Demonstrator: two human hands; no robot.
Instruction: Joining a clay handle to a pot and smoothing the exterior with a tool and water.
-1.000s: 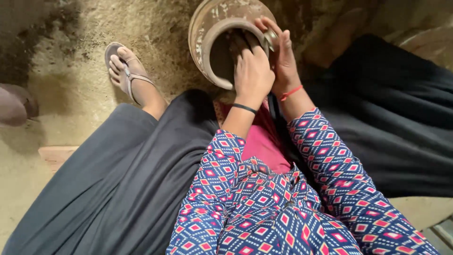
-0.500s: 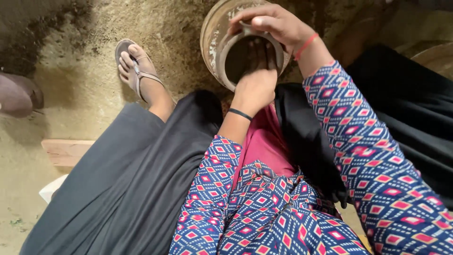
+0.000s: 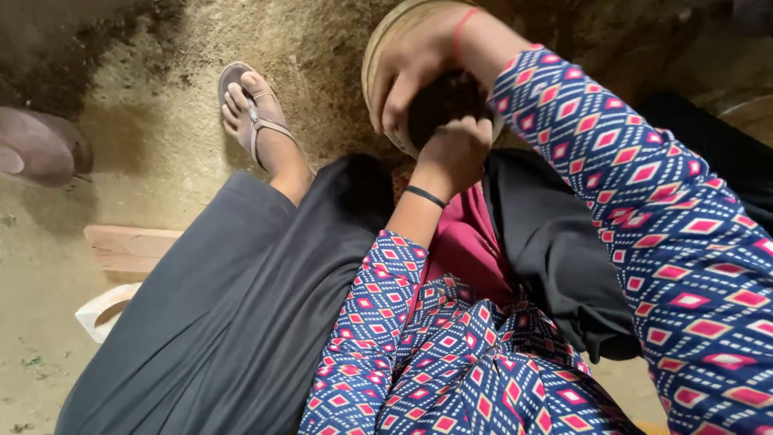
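Pottery workshop: earthen floor (image 3: 161, 153), clay pot (image 3: 386, 48).

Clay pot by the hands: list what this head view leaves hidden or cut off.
- Clay pot: its top is cut by the frame edge; the right hand covers its front.
- Pot's inside: dark, contents unreadable.
- Left hand: fingertips hidden in the opening.
- White object beside the wooden block: half under the dark skirt.

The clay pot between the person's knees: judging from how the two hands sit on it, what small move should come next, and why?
Probably a short turn of the clay pot with the right hand. That hand drapes over the rim from above, while the left hand presses at the dark opening from below, so a turn would bring a fresh stretch of rim under the fingers.
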